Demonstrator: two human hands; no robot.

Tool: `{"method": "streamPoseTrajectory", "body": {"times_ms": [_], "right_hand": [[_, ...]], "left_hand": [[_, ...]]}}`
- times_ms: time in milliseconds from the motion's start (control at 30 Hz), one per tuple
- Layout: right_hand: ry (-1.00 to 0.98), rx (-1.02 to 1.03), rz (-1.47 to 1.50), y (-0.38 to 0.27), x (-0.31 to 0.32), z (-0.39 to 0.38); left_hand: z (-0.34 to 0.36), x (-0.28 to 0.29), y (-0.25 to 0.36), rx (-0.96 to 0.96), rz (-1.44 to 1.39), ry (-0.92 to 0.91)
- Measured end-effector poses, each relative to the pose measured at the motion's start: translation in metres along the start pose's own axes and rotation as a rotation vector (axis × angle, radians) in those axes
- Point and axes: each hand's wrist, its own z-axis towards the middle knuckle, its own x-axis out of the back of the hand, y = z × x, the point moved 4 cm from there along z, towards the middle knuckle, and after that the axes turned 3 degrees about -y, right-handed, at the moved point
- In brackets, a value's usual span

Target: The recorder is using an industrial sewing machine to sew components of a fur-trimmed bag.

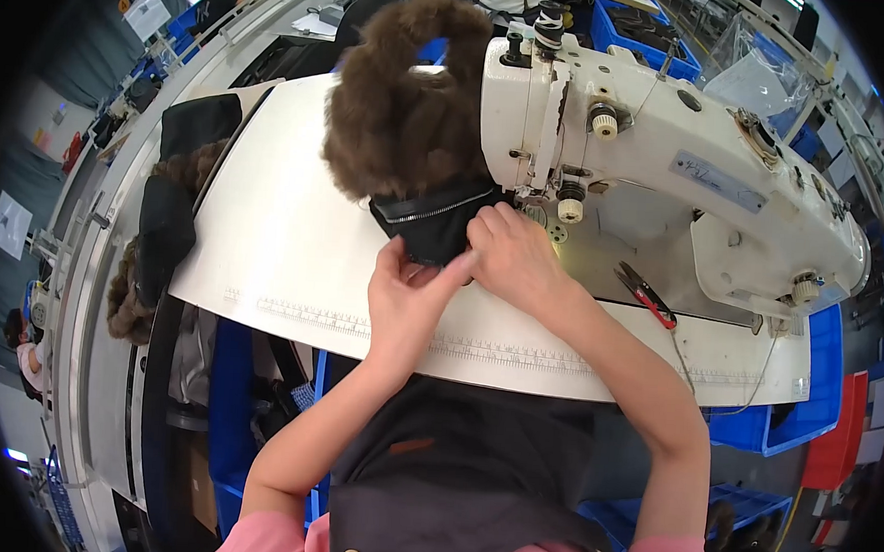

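Note:
A brown furry bag point(408, 104) with a looped top lies on the white sewing table, partly behind the head of the white sewing machine point(659, 137). Its near part is a black fabric lining point(434, 238) crossed by a silver zipper point(435, 211). My left hand point(408, 299) pinches the near edge of the lining between thumb and fingers. With curled fingers, my right hand point(513, 252) grips the lining's right side, close by the needle area. The two hands almost touch. The machine's head hides where the lining meets the needle.
Red-handled thread snips point(646, 295) lie right of my right hand. A printed ruler point(498, 354) runs along the table's near edge. More black and brown furry pieces point(167, 232) hang at the left. Blue bins point(822, 366) stand below right; people sit farther off at left.

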Motion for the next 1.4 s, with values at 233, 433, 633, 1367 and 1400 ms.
{"method": "streamPoseTrajectory", "body": {"times_ms": [233, 433, 633, 1367, 1400], "right_hand": [[-0.004, -0.093, -0.066, 0.003, 0.000, 0.000], [-0.083, -0.170, -0.147, 0.000, -0.007, 0.001], [0.022, -0.161, -0.036, 0.004, -0.007, -0.005], [0.132, -0.012, -0.096, 0.001, 0.021, -0.024], [0.075, -0.034, -0.052, 0.004, 0.022, -0.027]], "left_hand": [[0.039, -0.010, 0.000, -0.151, 0.231, 0.235], [0.046, -0.005, -0.015, -0.186, -0.158, 0.182], [0.050, 0.001, -0.017, -0.091, -0.336, 0.080], [0.030, -0.046, 0.096, -1.171, 1.428, -0.789], [0.032, -0.054, 0.094, -1.028, 1.486, -0.901]]}}
